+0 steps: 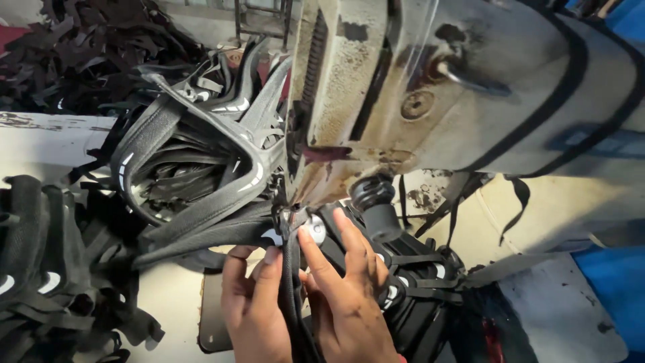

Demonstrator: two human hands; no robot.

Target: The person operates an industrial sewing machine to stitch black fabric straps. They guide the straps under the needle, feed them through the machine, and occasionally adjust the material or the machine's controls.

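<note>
**Hands feed a black strap under a worn sewing machine**

Pale, stained tabletop (557, 316) shows bare only at lower right and in a small patch at lower centre-left; elsewhere it is crowded. A rusty cream sewing machine (403, 87) fills the upper right of the frame, its underside hanging low over the work, so the gap beneath it is tight.

At bottom centre, the left hand (252, 302) pinches a black strap (290, 282) from the left, fingers closed on its edge. The right hand (346, 296) presses the same strap from the right, fingers stretched flat toward the small metal foot (306, 225) just above. The strap runs upright between the two hands, up to the foot.

A tangle of black and grey straps (195, 161) fills centre left, close against the machine's left edge. Another heap of black pieces (40, 269) lines the left border, and dark scraps (87, 54) pile at upper left. A blue cloth (615, 296) sits at the right edge.
</note>
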